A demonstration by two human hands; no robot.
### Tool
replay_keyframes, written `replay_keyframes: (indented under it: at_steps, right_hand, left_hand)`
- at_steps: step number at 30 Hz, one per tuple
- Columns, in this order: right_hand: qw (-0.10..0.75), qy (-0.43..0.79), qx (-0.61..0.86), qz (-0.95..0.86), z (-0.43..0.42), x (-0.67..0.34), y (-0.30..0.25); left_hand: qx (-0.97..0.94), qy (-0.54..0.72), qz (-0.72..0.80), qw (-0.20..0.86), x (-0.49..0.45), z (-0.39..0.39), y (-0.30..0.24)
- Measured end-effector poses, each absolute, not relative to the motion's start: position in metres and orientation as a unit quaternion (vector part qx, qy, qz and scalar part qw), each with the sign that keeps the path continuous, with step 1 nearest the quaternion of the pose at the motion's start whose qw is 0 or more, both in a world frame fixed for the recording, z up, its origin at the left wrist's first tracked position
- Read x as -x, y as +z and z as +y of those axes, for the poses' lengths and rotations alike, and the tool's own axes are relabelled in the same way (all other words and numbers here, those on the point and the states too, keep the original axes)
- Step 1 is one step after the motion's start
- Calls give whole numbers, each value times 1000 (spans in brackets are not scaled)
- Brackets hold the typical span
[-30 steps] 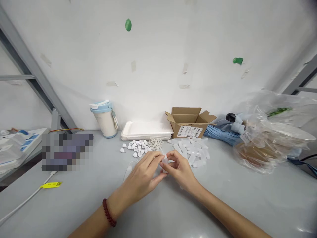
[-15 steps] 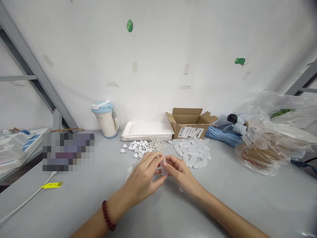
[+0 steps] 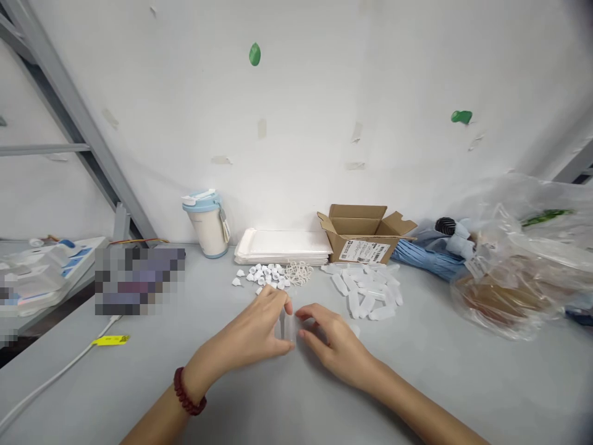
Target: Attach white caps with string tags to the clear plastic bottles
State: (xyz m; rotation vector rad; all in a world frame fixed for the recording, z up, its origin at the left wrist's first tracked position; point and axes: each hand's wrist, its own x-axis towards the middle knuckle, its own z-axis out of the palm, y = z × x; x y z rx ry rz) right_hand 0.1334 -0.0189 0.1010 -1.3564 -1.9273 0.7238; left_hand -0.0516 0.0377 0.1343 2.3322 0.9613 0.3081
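Note:
My left hand [image 3: 252, 330] is curled around a small translucent plastic bottle [image 3: 290, 329], thumb near its lower end and fingertips near its top. Another pale shape beside it, inside the grip, is too faint to make out. Just to the right, my right hand [image 3: 336, 346] has its thumb and fingers apart, holding nothing. Several small white caps [image 3: 267, 275] lie beyond my left hand, next to a heap of small whitish loops or rings [image 3: 299, 272]. Behind my right hand are several more translucent bottles [image 3: 367, 295], lying in a loose pile.
Along the wall stand a cream tumbler with a blue lid [image 3: 207, 225], a stack of white padded envelopes [image 3: 285, 245] and an open cardboard box [image 3: 365, 238]. A folded blue umbrella [image 3: 428, 262] and a clear plastic bag [image 3: 504, 290] are at right. A white cable [image 3: 60, 374] runs left.
My hands have separated: the right has come off the bottle and opened. The left, with the bottle, is lower and further left. The view has shifted slightly.

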Motion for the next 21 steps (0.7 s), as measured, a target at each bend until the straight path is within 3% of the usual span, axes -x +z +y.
replay_keyframes:
  at_steps: [13, 21]
  right_hand:
    - [242, 139, 479, -833, -21, -133, 94]
    - [217, 120, 490, -836, -21, -129, 99]
  left_hand:
    - [-890, 99, 341, 287, 51, 38, 129]
    - [-858, 85, 401, 309, 73, 52, 145]
